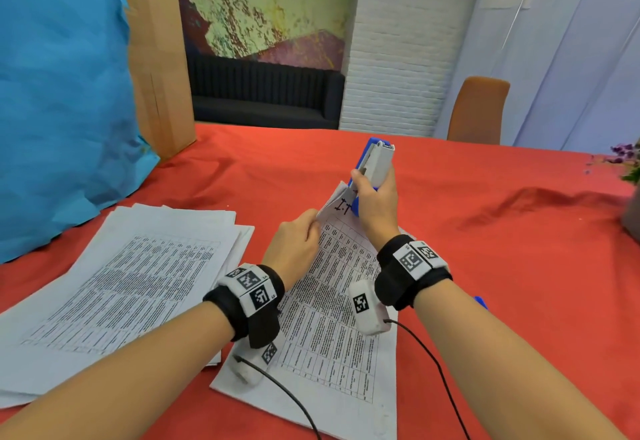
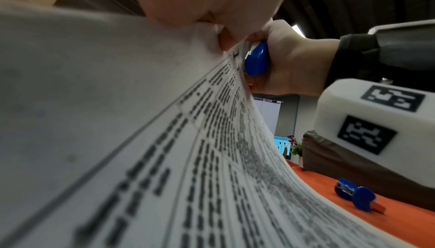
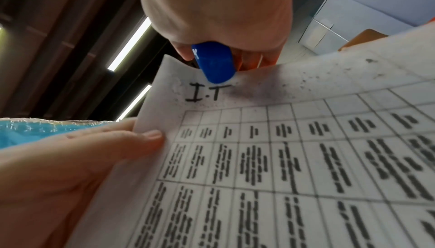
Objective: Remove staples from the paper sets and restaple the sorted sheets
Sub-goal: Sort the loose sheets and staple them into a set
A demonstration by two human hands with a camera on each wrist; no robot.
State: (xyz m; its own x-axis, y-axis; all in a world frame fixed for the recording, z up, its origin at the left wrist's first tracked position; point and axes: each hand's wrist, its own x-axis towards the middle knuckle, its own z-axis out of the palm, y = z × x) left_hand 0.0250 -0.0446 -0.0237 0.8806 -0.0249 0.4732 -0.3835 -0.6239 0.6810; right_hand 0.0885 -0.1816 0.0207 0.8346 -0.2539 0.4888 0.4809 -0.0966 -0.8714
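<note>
The right hand (image 1: 375, 197) was wrapped around a blue and grey stapler (image 1: 375, 162), held nearly upright with its mouth down at the far corner of the paper set (image 1: 332, 304). That corner, marked "I.T" by hand, was lifted off the red tablecloth (image 1: 502, 231) while the near end of the set lay flat. The left hand (image 1: 294, 245) pinched the left edge of the raised corner, thumb on top and fingers behind, just beside the stapler's blue nose.

The set appeared to be only a few printed sheets: light, limp, and bowing under its own weight between the raised corner and the cloth. In my judgement such sheets would slide against each other readily, so the pinch belongs close to the staple point, where it was, to keep the edges aligned. The stapler looked rigid and small enough for one hand; a firm squeeze across its body should suffice. Whether the corner sat fully within its mouth could not be confirmed.

A further paper stack (image 1: 128, 273) lay to the left, loosely fanned. A small blue staple remover (image 2: 355, 195) rested on the cloth to the right, untouched.
</note>
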